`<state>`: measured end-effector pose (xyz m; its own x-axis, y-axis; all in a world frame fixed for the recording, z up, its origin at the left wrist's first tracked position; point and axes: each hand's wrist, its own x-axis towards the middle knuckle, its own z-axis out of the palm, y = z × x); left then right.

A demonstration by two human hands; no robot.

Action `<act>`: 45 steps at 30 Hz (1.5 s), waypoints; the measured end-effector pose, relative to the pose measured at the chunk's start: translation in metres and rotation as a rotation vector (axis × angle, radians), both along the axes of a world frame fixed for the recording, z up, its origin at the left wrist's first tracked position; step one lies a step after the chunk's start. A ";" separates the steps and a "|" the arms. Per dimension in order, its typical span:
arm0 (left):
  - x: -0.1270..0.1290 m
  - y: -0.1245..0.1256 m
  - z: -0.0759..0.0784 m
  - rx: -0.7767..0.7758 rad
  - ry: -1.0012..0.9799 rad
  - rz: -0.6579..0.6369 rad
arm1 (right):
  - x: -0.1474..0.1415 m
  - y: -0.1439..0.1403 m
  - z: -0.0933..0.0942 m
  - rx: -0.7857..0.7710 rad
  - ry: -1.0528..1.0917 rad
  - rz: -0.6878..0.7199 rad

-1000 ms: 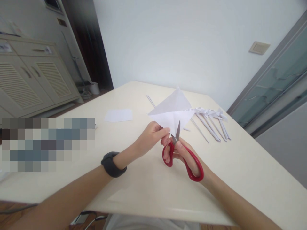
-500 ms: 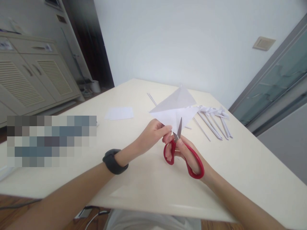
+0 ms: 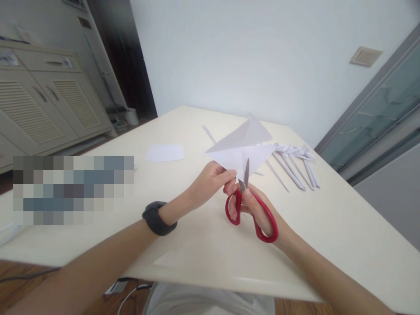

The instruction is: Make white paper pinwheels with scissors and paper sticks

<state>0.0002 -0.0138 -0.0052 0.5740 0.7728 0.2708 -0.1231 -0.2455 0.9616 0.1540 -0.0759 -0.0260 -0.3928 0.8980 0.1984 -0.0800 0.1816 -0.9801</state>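
Observation:
My left hand pinches the lower corner of a folded white paper, a triangular shape held up above the cream table. My right hand grips red-handled scissors, fingers through the loops. The blades point upward and sit in the paper's lower edge, just right of my left fingertips. A dark band is on my left wrist.
Several rolled white paper sticks lie on the table to the right of the paper. A small flat white sheet lies at the left-centre. A louvred cabinet stands far left, a glass door at right.
The hands, paper and scissors have kept their grip and pose. The view has shifted slightly, and the paper has tilted a little to the right.

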 end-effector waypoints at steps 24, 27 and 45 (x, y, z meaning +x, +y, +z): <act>0.000 -0.001 0.001 0.018 0.028 0.022 | -0.001 -0.001 0.004 -0.032 -0.025 -0.022; -0.001 -0.001 0.001 0.022 0.035 0.023 | -0.001 -0.001 0.004 -0.032 -0.037 -0.034; 0.002 -0.004 0.003 0.003 0.014 0.033 | -0.001 -0.001 0.000 -0.032 -0.063 -0.063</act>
<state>0.0021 -0.0173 -0.0020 0.5517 0.7909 0.2649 -0.1009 -0.2519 0.9625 0.1526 -0.0764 -0.0260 -0.3462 0.9267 0.1462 -0.0078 0.1530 -0.9882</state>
